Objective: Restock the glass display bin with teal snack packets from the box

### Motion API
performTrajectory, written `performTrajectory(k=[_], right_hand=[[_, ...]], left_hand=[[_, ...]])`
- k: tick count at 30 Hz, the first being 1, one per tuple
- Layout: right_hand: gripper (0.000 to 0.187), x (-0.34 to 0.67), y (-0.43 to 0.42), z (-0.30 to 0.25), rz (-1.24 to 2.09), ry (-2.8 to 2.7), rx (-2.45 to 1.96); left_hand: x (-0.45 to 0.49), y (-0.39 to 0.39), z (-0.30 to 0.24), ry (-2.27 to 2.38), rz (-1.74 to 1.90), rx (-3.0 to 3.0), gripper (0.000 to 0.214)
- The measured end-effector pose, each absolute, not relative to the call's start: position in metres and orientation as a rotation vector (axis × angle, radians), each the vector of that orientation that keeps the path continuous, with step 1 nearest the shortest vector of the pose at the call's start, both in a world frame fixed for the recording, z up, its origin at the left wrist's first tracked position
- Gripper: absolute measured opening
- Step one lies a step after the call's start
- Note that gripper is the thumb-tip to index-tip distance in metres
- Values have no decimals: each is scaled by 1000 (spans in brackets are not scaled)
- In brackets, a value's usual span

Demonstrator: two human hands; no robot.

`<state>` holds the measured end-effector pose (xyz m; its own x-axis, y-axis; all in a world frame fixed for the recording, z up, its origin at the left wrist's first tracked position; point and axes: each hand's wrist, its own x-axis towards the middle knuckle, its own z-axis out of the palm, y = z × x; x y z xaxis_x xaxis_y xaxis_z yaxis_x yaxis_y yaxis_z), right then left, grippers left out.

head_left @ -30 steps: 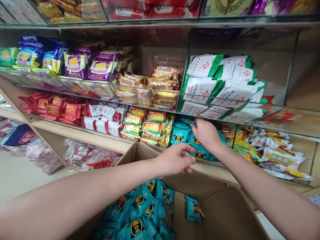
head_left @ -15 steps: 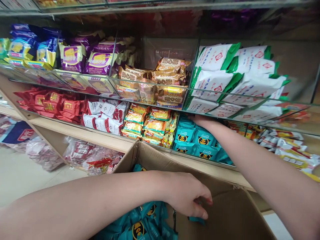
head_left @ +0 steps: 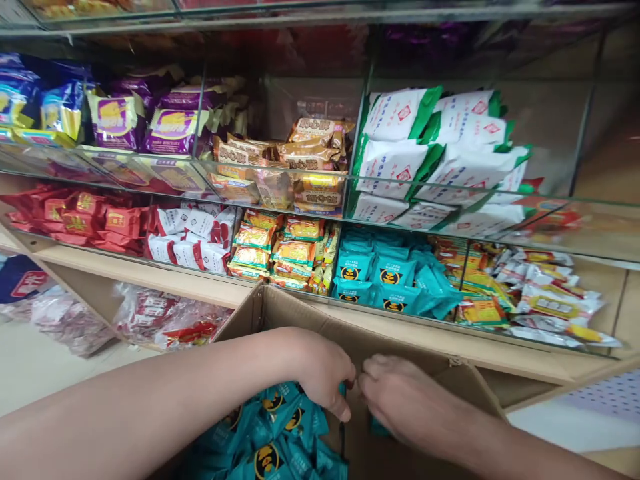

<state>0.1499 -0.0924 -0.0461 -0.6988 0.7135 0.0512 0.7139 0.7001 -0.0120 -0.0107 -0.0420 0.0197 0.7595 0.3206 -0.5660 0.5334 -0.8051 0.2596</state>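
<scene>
Both of my hands are over an open cardboard box. Inside it, on the left, lies a heap of teal snack packets with black and yellow round labels. My left hand is closed above the heap, a bit of teal wrapper showing between thumb and fingers. Close beside it, my right hand has its fingers curled inward; what they hold, if anything, is hidden. Behind the box, a shelf compartment holds stacked packets of the same teal kind.
Glass dividers and a front glass strip edge the shelves. Orange-green packets sit left of the teal stack, white-yellow ones to its right. White-green bags fill the shelf above. Clear bags of red-white packets lie low on the left.
My right hand has come out of the teal compartment, down to the box beside my left hand. My left hand has moved a little left and up. The view has shifted right.
</scene>
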Motion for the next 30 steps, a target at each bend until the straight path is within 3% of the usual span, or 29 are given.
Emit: performTrajectory(k=[5, 10, 15, 20, 24, 26, 30], right_hand=[[41, 151, -83, -128, 351, -2799, -1734], [50, 145, -90, -175, 299, -2601, -1978], [56, 140, -91, -187, 266, -2502, -1962], [69, 143, -86, -147, 389, -2745, -1812], [47, 144, -99, -76, 460, -2615, -1673], [39, 144, -107, -42, 529, -2424, -1587], [50, 151, -112, -7, 520, -2111, -1387]], left_hand=[[-13, -41, 9, 710, -676, 2529, 57], [-17, -40, 8, 766, -653, 2447, 60], [-15, -37, 11, 769, -625, 2445, 59], [-17, -29, 16, 807, -629, 2479, 60], [-17, -31, 18, 823, -544, 2346, 59], [-15, -35, 17, 736, -370, 2176, 56], [-5, -44, 13, 629, 199, 1790, 50]])
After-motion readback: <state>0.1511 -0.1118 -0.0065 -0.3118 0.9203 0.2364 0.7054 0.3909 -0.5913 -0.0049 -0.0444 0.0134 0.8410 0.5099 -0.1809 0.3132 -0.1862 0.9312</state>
